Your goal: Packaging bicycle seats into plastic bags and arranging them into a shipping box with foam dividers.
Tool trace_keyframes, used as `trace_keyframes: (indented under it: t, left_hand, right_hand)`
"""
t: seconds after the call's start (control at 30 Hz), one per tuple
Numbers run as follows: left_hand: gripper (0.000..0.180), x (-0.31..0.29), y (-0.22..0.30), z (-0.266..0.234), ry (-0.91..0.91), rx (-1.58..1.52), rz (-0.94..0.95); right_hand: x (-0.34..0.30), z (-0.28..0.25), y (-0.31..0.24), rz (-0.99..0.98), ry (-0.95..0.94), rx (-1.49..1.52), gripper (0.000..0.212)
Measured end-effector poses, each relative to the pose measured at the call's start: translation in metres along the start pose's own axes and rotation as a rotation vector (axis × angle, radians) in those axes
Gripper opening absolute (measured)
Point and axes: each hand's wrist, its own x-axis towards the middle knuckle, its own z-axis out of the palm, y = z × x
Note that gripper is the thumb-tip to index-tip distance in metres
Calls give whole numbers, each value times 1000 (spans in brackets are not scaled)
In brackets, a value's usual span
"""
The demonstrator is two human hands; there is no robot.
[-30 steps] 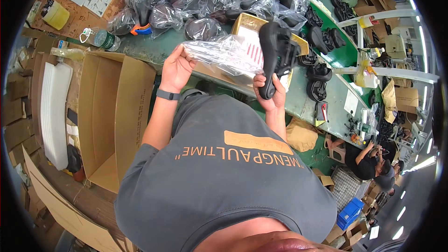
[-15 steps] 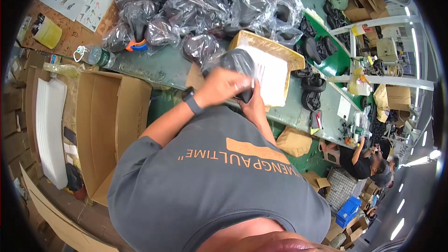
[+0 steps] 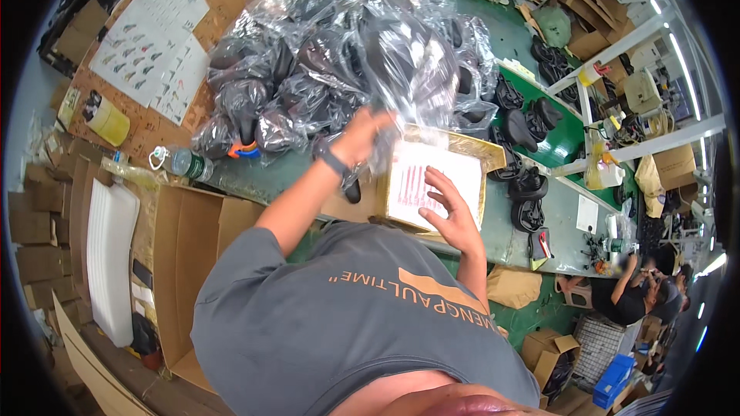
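A bicycle saddle in clear plastic (image 3: 408, 58) is raised at the front of a heap of bagged saddles (image 3: 297, 58) on the green bench. My left hand (image 3: 358, 139), with a dark watch at its wrist, is closed on the near end of its bag; the fingertips are blurred. Over a yellow-edged box (image 3: 493, 156), my right hand (image 3: 453, 212) has its fingers spread and holds nothing. Beneath that hand lies a stack of white printed sheets (image 3: 410, 185). A dark narrow piece (image 3: 352, 191) lies by the box, partly covered by my left forearm.
Unbagged black saddles (image 3: 524, 129) lie to the right. A bottle (image 3: 189, 163) and a yellow cup (image 3: 108, 122) stand at the left. An open carton (image 3: 185, 262) adjoins the bench near my left arm. Other people (image 3: 628, 293) sit at the far right.
My left hand has carried the bagged saddle away from my body to the heap. My right hand has let go of it and opened over the sheets. The whole view has shifted.
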Motion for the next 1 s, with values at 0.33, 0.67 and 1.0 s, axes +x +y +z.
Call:
trace_keyframes:
  t: [0.33,0.67,1.0]
  left_hand:
    - [12,168,-57,-184,730,-294,143]
    - [33,-14,-258,144,42,1186,-248]
    - [41,-4,-290,226,118,1350,-389]
  right_hand:
    - [-110,-114,161,449,342,201,70]
    - [-161,-319,337,628,520,-44,75]
    - [37,-502,399,240,584,-525,58]
